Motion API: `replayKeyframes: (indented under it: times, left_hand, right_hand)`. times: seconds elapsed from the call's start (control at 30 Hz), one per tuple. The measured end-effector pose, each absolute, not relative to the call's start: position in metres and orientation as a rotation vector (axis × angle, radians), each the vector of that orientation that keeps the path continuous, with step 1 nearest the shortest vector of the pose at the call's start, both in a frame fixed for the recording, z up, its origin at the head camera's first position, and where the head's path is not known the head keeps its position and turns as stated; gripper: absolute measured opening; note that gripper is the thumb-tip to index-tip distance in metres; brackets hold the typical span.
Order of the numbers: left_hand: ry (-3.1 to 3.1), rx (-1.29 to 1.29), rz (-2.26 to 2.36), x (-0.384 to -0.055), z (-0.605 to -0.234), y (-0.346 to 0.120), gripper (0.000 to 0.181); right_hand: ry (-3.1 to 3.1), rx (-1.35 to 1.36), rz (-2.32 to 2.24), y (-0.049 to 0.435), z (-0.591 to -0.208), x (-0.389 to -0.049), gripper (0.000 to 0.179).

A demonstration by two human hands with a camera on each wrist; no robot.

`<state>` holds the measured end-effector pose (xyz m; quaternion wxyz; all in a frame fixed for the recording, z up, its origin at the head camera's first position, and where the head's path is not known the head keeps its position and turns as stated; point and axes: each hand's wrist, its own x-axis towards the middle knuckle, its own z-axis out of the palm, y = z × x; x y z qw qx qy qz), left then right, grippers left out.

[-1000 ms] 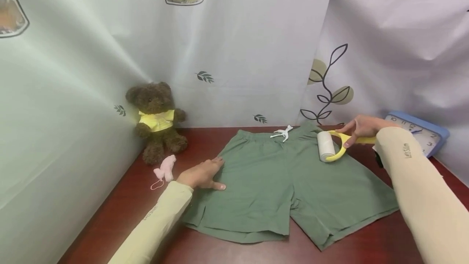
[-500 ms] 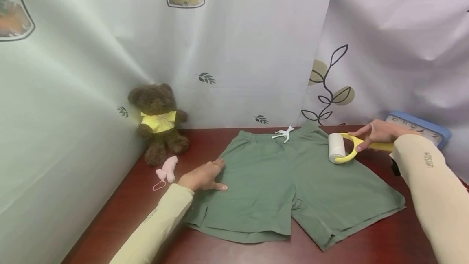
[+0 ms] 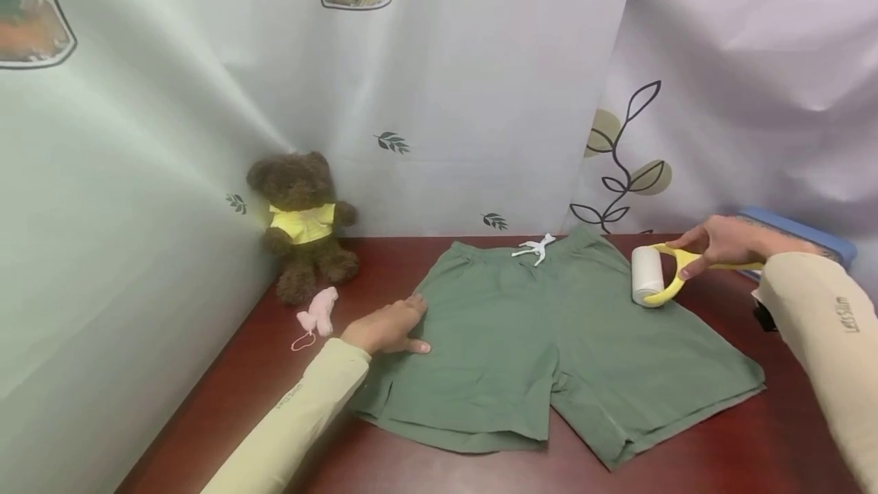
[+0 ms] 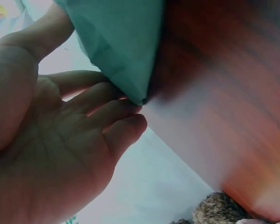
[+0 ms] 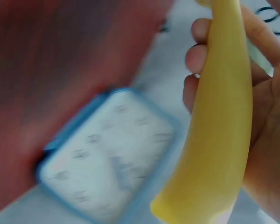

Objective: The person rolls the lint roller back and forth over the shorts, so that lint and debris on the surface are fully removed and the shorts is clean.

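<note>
Green shorts (image 3: 480, 349) with a white drawstring (image 3: 537, 248) lie spread flat on the dark red table. My left hand (image 3: 387, 326) rests on their left edge, fingers extended; the left wrist view shows the palm (image 4: 60, 140) against the green cloth (image 4: 121, 42). In my right hand (image 3: 727, 242) is a lint roller (image 3: 648, 275), gripped by its yellow handle (image 5: 219, 107). Its white roll touches the upper right edge of the shorts. Seen from the right wrist, the fingers (image 5: 196, 58) curl round the handle.
A brown teddy bear (image 3: 302, 212) in a yellow shirt sits at the back left. Nearer lies a small pink item (image 3: 318, 311) with a string loop. Behind my right hand stands a blue-framed clock (image 5: 112, 158). Pale printed curtains (image 3: 480, 97) line the back and left.
My right hand has moved the lint roller to the right, from the upper right leg of the shorts to its outer edge. The left hand stays in place on the cloth.
</note>
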<state>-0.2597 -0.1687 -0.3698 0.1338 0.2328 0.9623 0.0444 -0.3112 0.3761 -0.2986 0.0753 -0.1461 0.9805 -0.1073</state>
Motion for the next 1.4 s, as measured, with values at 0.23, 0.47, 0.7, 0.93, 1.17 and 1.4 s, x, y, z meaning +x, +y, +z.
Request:
replayKeyframes:
  times: [0.23,0.47,0.7,0.93,1.17,1.4]
  left_hand:
    - [2.767,0.641,0.068,-0.257,-0.367,-0.159,0.083]
    - [2.77,0.64,0.044,-0.256,-0.362,-0.163,0.083]
    - [2.775,0.678,0.077,-0.262,-0.364,-0.166,0.083]
    - [2.791,0.692,0.102,-0.27,-0.364,-0.162,0.082]
    - [2.777,0.647,0.125,-0.268,-0.365,-0.164,0.085]
    - [2.782,0.644,0.129,-0.263,-0.366,-0.164,0.084]
  right_hand:
    - [3.077,-0.589,-0.284,0.325,-0.262,-0.294,0.072]
    - [3.032,-0.758,-0.594,0.231,-0.289,-0.299,0.07]
    - [2.895,-0.875,-0.832,0.151,-0.329,-0.31,0.063]
    - [2.817,-0.896,-0.84,0.111,-0.336,-0.313,0.063]
    - [2.788,-0.851,-0.785,0.098,-0.343,-0.314,0.063]
    - [2.728,-0.822,-0.805,0.099,-0.346,-0.317,0.063]
